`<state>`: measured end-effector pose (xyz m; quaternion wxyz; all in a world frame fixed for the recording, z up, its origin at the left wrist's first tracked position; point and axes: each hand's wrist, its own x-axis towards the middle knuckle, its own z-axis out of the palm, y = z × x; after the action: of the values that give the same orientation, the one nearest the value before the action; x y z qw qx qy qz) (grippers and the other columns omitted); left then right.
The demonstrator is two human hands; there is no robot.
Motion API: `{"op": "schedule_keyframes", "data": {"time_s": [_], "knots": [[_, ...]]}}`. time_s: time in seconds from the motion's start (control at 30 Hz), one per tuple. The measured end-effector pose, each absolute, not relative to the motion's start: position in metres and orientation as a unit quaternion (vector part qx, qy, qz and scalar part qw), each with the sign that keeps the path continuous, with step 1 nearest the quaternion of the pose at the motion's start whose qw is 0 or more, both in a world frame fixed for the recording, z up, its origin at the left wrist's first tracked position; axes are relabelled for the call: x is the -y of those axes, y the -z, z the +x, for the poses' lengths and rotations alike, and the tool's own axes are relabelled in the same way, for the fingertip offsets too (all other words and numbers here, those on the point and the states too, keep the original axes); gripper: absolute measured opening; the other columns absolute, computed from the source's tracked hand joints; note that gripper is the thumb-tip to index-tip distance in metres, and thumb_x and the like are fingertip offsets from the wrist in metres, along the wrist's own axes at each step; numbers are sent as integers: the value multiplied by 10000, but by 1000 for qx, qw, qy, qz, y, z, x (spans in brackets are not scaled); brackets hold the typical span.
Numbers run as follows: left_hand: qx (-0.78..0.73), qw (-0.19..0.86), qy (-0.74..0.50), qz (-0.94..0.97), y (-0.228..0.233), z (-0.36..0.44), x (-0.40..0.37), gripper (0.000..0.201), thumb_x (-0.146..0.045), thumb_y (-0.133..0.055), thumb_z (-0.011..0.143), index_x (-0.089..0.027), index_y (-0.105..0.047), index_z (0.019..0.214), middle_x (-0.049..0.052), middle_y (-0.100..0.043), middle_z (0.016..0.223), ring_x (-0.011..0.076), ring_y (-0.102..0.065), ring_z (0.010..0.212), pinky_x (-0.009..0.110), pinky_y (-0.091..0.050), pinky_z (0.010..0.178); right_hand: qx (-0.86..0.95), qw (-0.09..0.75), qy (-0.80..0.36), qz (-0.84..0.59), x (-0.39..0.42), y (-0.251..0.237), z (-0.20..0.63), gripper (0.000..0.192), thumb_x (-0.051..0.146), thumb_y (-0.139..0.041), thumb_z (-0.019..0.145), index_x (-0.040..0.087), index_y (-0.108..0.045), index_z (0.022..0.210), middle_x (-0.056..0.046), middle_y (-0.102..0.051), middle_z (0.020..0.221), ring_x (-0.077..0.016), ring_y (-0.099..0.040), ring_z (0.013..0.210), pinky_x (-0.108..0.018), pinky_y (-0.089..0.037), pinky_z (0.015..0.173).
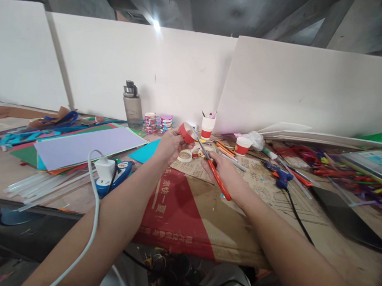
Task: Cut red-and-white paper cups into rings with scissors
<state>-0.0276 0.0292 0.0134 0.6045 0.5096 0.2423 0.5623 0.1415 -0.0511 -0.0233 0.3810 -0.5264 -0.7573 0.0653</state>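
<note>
My left hand (170, 145) pinches a red and white paper ring (186, 135), which looks like a slice of a paper cup, and holds it above the table. A pair of scissors (217, 176) with orange-red handles is in my right hand (226, 168). Its metal blades point up and left, close to the ring's right side; whether they touch it I cannot tell. Beneath my hands, a white ring (185, 156) and a red-patterned ring (197, 151) lie on the printed cardboard (176, 211).
A grey bottle (132, 108), decorated cups (150, 123), a cup of pens (207, 129) and a red and white paper cup (242, 146) stand behind. Coloured sheets (89, 147) and a corded power strip (123, 173) lie left. A blue glue gun (282, 177) lies right.
</note>
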Motion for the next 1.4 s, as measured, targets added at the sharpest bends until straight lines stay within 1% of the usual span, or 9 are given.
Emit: {"op": "schedule_keyframes", "data": {"time_s": [0.13, 0.4, 0.57, 0.7, 0.87, 1.0, 1.2, 1.3, 1.4], "knots": [[-244, 607, -563, 505, -15, -29, -29, 294, -197, -875, 580, -136, -597, 656, 9, -621, 575, 88, -564, 494, 197, -461, 478, 758, 386, -70, -522, 49, 26, 142, 145, 319, -500, 912, 218, -573, 839, -19, -628, 707, -153, -472, 583, -272, -357, 588], [-255, 627, -535, 505, -16, -33, -31, 323, -245, -865, 596, -131, -593, 727, 51, -666, 667, 137, -659, 618, 196, -485, 500, 758, 392, -32, -521, 47, 28, 142, 167, 315, -504, 909, 210, -608, 833, -26, -623, 692, -160, -472, 591, -283, -362, 601], [-235, 588, -583, 510, -17, -35, -28, 393, -326, -876, 594, -160, -585, 798, 9, -672, 735, 128, -663, 658, 204, -519, 538, 757, 383, -50, -527, 50, 25, 141, 188, 344, -493, 917, 216, -599, 828, -10, -593, 659, -153, -446, 570, -278, -343, 584], [-223, 549, -618, 516, -16, -34, -30, 374, -308, -887, 593, -157, -577, 740, -16, -638, 699, 97, -626, 615, 192, -492, 520, 762, 364, -76, -530, 54, 23, 140, 204, 373, -482, 931, 222, -571, 828, 12, -555, 649, -139, -408, 552, -274, -321, 571], [-233, 574, -597, 509, -16, -28, -25, 341, -263, -878, 608, -146, -566, 678, -28, -583, 604, 83, -584, 547, 193, -460, 487, 765, 356, -57, -534, 51, 26, 142, 220, 404, -487, 942, 216, -579, 872, -5, -581, 713, -151, -445, 613, -277, -342, 606], [-226, 585, -587, 512, -18, -26, -21, 316, -250, -871, 590, -140, -583, 658, -17, -588, 590, 93, -594, 557, 191, -457, 474, 762, 364, -42, -534, 48, 29, 143, 203, 382, -498, 935, 215, -565, 843, -16, -588, 711, -157, -462, 616, -279, -343, 609], [-233, 597, -585, 497, -18, -27, -27, 387, -277, -911, 517, -145, -570, 645, -3, -616, 597, 104, -619, 568, 181, -469, 472, 759, 378, -30, -529, 50, 27, 141, 198, 348, -493, 939, 214, -624, 874, -29, -631, 717, -167, -520, 621, -281, -373, 619], [-257, 601, -577, 489, -19, -28, -27, 387, -282, -898, 559, -149, -547, 655, -3, -619, 612, 100, -619, 555, 186, -481, 478, 756, 377, -29, -535, 49, 28, 141, 201, 344, -499, 935, 214, -633, 859, -29, -631, 700, -171, -519, 606, -287, -372, 607], [-261, 612, -560, 493, -20, -30, -25, 350, -276, -869, 611, -150, -552, 687, 9, -637, 647, 118, -647, 595, 192, -488, 490, 757, 372, -22, -537, 47, 30, 142, 199, 342, -504, 929, 210, -627, 845, -25, -622, 685, -167, -498, 589, -286, -363, 597]]}}
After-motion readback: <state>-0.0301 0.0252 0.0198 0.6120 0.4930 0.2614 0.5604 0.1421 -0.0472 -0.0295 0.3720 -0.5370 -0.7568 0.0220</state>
